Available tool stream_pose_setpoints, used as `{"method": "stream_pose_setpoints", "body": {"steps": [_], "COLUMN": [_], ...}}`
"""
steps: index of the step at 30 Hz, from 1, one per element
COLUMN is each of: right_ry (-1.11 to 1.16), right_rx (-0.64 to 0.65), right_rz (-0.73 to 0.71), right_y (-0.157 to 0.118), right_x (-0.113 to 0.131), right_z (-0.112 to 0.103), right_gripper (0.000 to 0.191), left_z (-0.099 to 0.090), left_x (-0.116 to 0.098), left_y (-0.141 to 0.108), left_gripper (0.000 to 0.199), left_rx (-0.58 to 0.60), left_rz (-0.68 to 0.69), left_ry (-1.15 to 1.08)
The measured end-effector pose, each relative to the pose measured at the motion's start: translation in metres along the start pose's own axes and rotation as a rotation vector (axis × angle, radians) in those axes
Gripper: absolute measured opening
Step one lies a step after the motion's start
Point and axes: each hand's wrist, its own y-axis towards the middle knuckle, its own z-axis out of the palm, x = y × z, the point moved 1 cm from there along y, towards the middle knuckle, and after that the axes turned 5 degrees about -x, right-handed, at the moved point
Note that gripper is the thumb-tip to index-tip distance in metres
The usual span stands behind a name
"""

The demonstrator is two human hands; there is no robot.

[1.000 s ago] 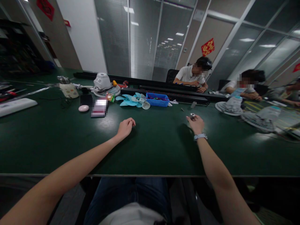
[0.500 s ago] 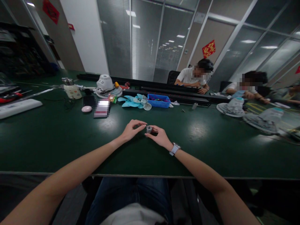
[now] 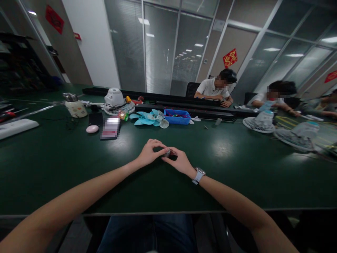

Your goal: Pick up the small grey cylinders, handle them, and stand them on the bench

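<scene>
A small grey metal cylinder (image 3: 167, 153) is at the middle of the green table, mostly covered by my fingers. My right hand (image 3: 180, 162) has it from the right, thumb in front and fingers behind. The thumb and forefinger of my left hand (image 3: 150, 152) pinch its upper part from the left. A watch with a pale strap (image 3: 198, 175) circles my right wrist. How far the cylinder stands off the table I cannot tell.
Beyond my hands lie light-blue fan blades (image 3: 147, 118) and a blue bin (image 3: 177, 117) of small parts. A white fan body (image 3: 115, 100), a thermos (image 3: 75, 105) and a pink mouse (image 3: 92, 129) stand left. More fan parts (image 3: 259, 122) lie right; people sit across the table (image 3: 250, 175).
My left thumb and forefinger have closed in on the top of the cylinder, where they were apart from it before. The camera view has tilted up slightly.
</scene>
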Motion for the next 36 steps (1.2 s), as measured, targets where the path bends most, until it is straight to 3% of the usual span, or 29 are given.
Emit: {"method": "stream_pose_setpoints", "body": {"steps": [7,11,14,17,20,22,26,30,33,36], "right_ry": [-0.022,-0.041,-0.112,-0.236,-0.423,-0.530,-0.589,-0.553,-0.581,-0.848], "right_rx": [0.000,0.012,-0.095,-0.365,-0.634,-0.740,-0.841,-0.814,-0.838,-0.958], "right_rz": [0.071,0.106,0.102,0.111,0.172,0.260,0.473,0.578,0.464,0.151], "right_y": [0.002,0.007,0.018,0.028,0.031,0.028,0.019,0.014,0.014,0.016], "right_x": [0.003,0.002,-0.013,-0.041,-0.073,-0.092,-0.127,-0.154,-0.151,-0.123], "right_z": [0.004,-0.007,-0.037,-0.086,-0.140,-0.170,-0.207,-0.220,-0.219,-0.203], "right_gripper": [0.035,0.040,0.043,0.047,0.052,0.051,0.042,0.047,0.071,0.092], "left_z": [-0.011,-0.020,-0.022,-0.019,-0.014,-0.012,-0.011,-0.011,-0.012,-0.014], "left_x": [-0.005,0.015,0.042,0.063,0.071,0.072,0.073,0.074,0.072,0.066], "left_y": [0.014,0.035,0.043,0.041,0.038,0.037,0.037,0.037,0.037,0.037], "left_gripper": [0.023,0.023,0.023,0.022,0.019,0.018,0.018,0.020,0.021,0.023], "left_rx": [0.059,-0.015,-0.029,0.037,0.096,0.108,0.124,0.147,0.160,0.152], "left_rz": [0.038,0.007,-0.066,-0.130,-0.163,-0.166,-0.157,-0.153,-0.148,-0.157], "left_ry": [-0.037,0.025,0.093,0.132,0.154,0.160,0.178,0.190,0.201,0.182]}}
